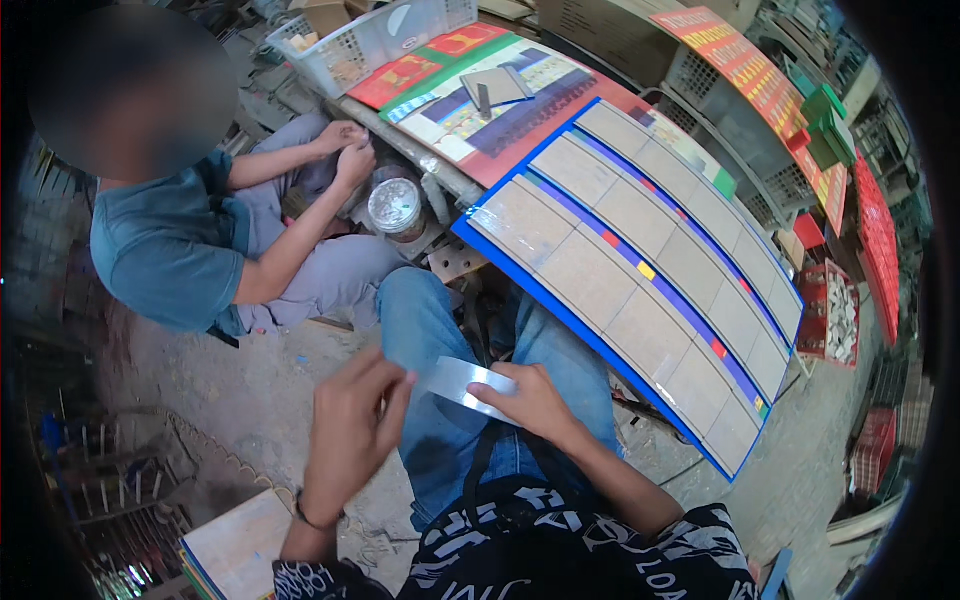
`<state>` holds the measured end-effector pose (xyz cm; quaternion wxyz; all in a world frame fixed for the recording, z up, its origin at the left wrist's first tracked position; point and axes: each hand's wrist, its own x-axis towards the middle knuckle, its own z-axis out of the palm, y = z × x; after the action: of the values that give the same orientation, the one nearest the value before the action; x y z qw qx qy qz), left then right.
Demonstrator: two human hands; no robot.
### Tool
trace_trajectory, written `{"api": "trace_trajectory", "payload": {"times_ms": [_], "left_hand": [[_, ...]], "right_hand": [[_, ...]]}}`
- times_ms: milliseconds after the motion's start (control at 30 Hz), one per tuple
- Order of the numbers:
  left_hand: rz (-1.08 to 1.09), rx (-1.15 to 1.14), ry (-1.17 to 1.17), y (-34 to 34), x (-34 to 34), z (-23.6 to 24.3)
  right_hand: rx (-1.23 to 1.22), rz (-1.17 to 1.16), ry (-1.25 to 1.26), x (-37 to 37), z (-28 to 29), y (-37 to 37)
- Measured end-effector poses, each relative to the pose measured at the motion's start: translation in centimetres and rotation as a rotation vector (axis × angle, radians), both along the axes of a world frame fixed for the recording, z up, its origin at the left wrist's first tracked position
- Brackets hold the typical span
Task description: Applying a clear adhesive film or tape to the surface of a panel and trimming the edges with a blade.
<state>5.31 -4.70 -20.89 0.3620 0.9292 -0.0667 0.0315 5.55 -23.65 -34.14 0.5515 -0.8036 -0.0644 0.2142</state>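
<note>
My right hand [535,400] grips a wide roll of shiny clear tape [462,385] over my lap, with the thumb across its face. Left of the roll is my raised left hand [355,425], its fingers curled and thumb and forefinger close together. A faint see-through blur lies between those fingertips and the roll; whether the fingers hold the tape's end I cannot make out. Beyond my knees, to the right, a large board [640,230] with blue edges, beige panels and purple strips lies slanted on the work surface.
At the left sits a co-worker [180,250] with both hands together. A tub [396,208] stands between us, below a printed sheet [480,130] with a small grey plate [498,88]. White basket [370,45] far left; red crate [828,310] right; stacked boards [245,535] lower left.
</note>
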Motion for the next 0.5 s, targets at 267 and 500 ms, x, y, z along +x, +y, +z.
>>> {"api": "trace_trajectory", "payload": {"times_ms": [267,500], "left_hand": [[-0.177,0.033,0.078,0.3,1.7,0.9],[-0.144,0.024,-0.022,-2.0,2.0,2.0]], "right_hand": [[0.326,0.136,0.033,-0.8,-2.4,-3.3],[0.023,-0.007,0.025,0.5,-1.4,-1.9]]}}
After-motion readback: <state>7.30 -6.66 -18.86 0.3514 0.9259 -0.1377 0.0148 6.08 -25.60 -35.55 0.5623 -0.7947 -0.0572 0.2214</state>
